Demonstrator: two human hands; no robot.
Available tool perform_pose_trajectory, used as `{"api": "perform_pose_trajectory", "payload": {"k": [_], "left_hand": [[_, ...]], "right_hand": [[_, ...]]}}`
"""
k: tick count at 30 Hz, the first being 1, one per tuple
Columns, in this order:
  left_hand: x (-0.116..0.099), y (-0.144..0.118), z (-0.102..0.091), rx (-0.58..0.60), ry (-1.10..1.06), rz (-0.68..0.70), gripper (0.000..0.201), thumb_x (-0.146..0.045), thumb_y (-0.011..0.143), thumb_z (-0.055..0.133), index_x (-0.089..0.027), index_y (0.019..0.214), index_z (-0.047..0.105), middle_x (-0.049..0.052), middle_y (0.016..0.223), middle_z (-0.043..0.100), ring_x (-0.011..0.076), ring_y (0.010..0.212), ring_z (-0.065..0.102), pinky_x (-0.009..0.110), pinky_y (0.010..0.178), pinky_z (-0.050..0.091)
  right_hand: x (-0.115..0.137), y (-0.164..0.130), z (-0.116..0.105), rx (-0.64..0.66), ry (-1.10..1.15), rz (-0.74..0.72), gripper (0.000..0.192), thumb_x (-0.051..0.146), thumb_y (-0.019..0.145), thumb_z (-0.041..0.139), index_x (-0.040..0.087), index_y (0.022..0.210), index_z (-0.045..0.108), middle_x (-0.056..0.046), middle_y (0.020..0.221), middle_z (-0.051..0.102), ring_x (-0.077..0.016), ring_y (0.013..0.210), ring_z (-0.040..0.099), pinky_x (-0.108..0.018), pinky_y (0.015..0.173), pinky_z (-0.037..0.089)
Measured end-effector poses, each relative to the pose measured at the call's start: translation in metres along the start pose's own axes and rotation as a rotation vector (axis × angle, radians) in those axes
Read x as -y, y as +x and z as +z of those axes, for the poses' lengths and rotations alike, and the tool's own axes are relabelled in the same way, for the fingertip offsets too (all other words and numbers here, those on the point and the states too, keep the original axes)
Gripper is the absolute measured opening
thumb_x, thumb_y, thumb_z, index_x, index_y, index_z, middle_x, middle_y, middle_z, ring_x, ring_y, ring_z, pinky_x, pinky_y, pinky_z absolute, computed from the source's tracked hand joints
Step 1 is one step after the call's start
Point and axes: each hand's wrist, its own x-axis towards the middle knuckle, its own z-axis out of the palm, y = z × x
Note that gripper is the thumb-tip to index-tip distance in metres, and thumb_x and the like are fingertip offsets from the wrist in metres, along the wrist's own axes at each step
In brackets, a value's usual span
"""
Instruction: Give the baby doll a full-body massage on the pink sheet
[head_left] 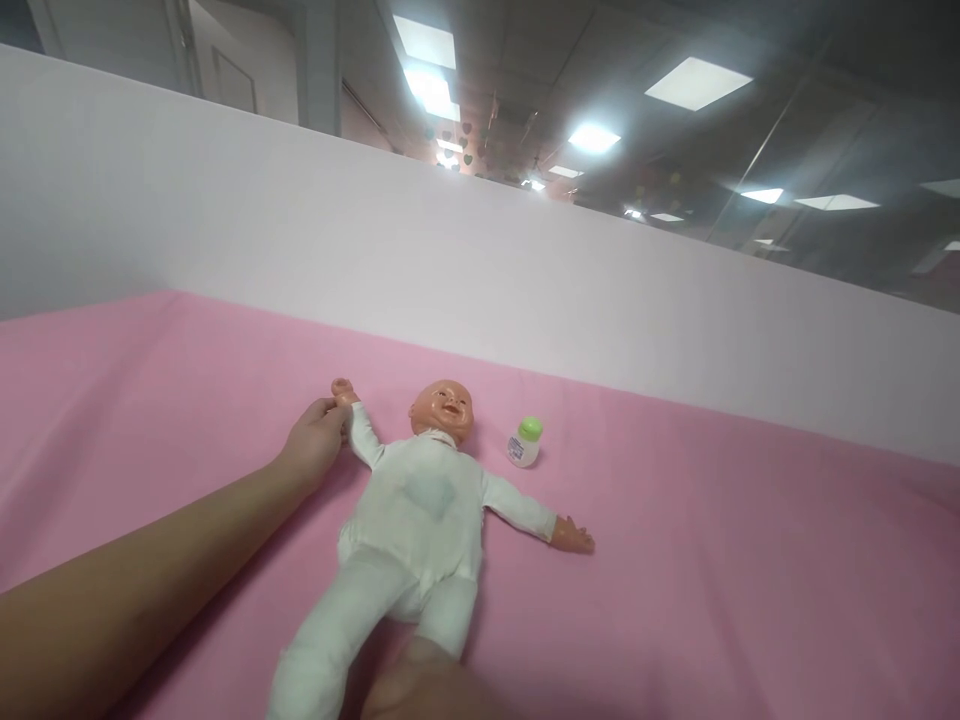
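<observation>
On pink sheet (pixel 712 560): left hand (pixel 315 440) grip pinching doll (pixel 416 510) wrist; right hand (pixel 427 685) grip unclear, at doll leg.

— What sort of place is this?

— An institutional room, something like a training or care room rather than a home. The ceiling (pixel 675 150) is dark and hung with flat panel lights (pixel 697 82), as in an office or classroom.

— Anything else?

— A plain white partition (pixel 420 250) screens off a work surface under a pink sheet (pixel 712 560). Small heart decorations (pixel 457 140) hang from the ceiling beyond it, and a door (pixel 225 70) shows at the far left.
</observation>
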Motion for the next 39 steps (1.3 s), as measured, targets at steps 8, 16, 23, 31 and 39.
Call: {"api": "perform_pose_trajectory", "payload": {"k": [8, 16, 23, 31, 39], "left_hand": [[0.003, 0.003, -0.001, -0.020, -0.038, 0.014, 0.028, -0.040, 0.079, 0.061, -0.018, 0.097, 0.062, 0.004, 0.077, 0.066, 0.0214, 0.070, 0.064, 0.032, 0.062, 0.053], [-0.022, -0.052, 0.010, 0.348, 0.499, 0.699, 0.046, -0.042, 0.098, 0.048, -0.024, 0.140, 0.055, 0.009, 0.134, 0.065, 0.0293, 0.120, 0.060, 0.044, 0.104, 0.047], [-0.024, -0.060, 0.014, 0.526, 0.741, 1.005, 0.042, -0.031, 0.099, 0.046, -0.025, 0.138, 0.061, 0.009, 0.133, 0.067, 0.0278, 0.123, 0.059, 0.046, 0.109, 0.044], [-0.022, -0.059, 0.016, 0.538, 0.740, 0.953, 0.041, -0.033, 0.101, 0.046, -0.027, 0.138, 0.060, 0.007, 0.136, 0.066, 0.0276, 0.126, 0.058, 0.046, 0.110, 0.044], [-0.021, -0.058, 0.013, 0.428, 0.532, 0.685, 0.042, -0.046, 0.100, 0.048, -0.028, 0.136, 0.060, 0.005, 0.129, 0.069, 0.0268, 0.114, 0.064, 0.040, 0.101, 0.048]], "right_hand": [[-0.024, 0.042, -0.011, -0.041, -0.055, 0.059, 0.045, 0.057, 0.063, 0.088, 0.035, 0.099, 0.072, -0.004, 0.106, 0.075, -0.0312, 0.114, 0.065, -0.049, 0.093, 0.058], [0.041, -0.084, 0.025, 0.124, -0.054, -0.130, 0.025, 0.055, 0.077, 0.080, 0.034, 0.087, 0.071, -0.002, 0.105, 0.075, -0.0260, 0.106, 0.069, -0.041, 0.090, 0.060], [0.045, -0.066, -0.005, -0.148, -0.147, -0.007, 0.037, 0.045, 0.084, 0.071, 0.024, 0.113, 0.063, -0.015, 0.139, 0.057, -0.0372, 0.134, 0.051, -0.057, 0.111, 0.042], [0.007, -0.063, -0.011, -0.091, 0.015, 0.330, 0.035, 0.043, 0.086, 0.066, 0.022, 0.113, 0.061, -0.016, 0.144, 0.051, -0.0319, 0.139, 0.046, -0.050, 0.114, 0.040], [0.014, -0.065, -0.010, -0.121, -0.063, 0.259, 0.038, 0.042, 0.083, 0.070, 0.022, 0.114, 0.060, -0.016, 0.139, 0.053, -0.0326, 0.135, 0.050, -0.050, 0.109, 0.044]]}}
